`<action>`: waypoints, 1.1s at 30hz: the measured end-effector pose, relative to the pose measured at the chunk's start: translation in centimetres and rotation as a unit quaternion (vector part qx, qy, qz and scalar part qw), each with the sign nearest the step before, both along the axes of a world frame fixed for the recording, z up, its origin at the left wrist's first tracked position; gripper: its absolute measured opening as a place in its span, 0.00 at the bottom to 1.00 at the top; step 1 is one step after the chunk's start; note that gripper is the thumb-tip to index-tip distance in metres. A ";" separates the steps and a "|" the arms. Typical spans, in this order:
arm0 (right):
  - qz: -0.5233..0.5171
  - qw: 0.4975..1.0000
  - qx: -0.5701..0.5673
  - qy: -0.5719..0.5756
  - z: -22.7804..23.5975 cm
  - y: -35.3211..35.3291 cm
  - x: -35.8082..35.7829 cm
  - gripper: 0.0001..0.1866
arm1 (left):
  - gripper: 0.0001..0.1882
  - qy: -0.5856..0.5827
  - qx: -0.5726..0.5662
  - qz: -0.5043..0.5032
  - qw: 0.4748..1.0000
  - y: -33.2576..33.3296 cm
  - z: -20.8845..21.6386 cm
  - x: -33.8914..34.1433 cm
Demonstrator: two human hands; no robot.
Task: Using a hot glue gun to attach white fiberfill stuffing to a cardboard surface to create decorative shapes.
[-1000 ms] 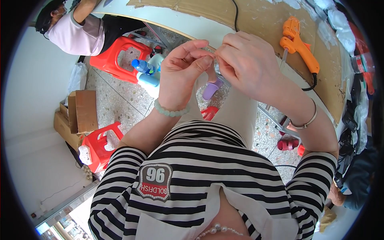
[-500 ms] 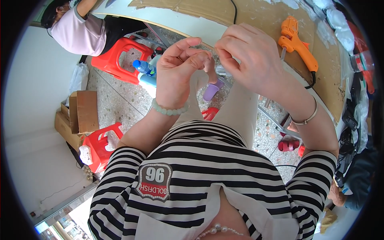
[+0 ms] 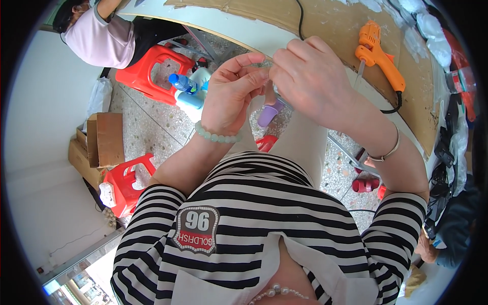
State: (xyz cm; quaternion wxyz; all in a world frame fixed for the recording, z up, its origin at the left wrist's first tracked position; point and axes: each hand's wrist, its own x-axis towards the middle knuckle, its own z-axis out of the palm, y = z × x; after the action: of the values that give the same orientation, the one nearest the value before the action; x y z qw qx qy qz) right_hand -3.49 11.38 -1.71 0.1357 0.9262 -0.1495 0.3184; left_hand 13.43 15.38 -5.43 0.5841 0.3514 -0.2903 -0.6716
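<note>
In front of my lap, below the table's near edge, both hands meet with fingertips almost touching. My left hand (image 3: 231, 96), with a pale green bead bracelet (image 3: 216, 134) at its wrist, pinches thumb against fingers. What sits in that pinch is too small to make out. Fingers curled, my right hand (image 3: 311, 81) turns its back to me and hides whatever is between its fingertips. A thin bangle (image 3: 389, 151) circles the right wrist. On the cardboard-covered table, beyond my right forearm, lies an orange glue gun (image 3: 378, 58).
Cardboard (image 3: 335, 20) covers the table. Plastic bags (image 3: 432, 35) and black cables (image 3: 441, 175) crowd its right side. To the left are red stools (image 3: 147, 76), a blue-capped bottle (image 3: 183, 84) and a cardboard box (image 3: 107, 140). Another person (image 3: 99, 38) works at the far left.
My right hand has shifted slightly down and left, closing in on the left fingertips. My left hand has moved a little right and down.
</note>
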 end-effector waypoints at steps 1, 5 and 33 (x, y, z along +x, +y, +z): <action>-0.012 0.999 0.036 -0.018 0.0 -0.2 -0.1 0.09 | 0.13 0.006 -0.011 -0.010 1.000 -0.1 0.0 0.0; -0.028 0.989 0.113 -0.087 0.1 -0.6 -0.3 0.09 | 0.14 0.007 -0.059 -0.031 0.998 -0.3 0.2 0.3; -0.024 0.998 -0.063 0.017 0.2 0.8 0.4 0.09 | 0.10 0.065 0.053 0.007 0.996 0.1 0.6 -0.3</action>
State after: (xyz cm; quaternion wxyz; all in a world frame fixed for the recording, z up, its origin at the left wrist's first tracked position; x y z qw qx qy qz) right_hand -3.09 12.21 -1.53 0.2041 0.9174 -0.1488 0.3077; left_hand 13.12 15.52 -4.81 0.5869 0.3397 -0.2134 -0.7032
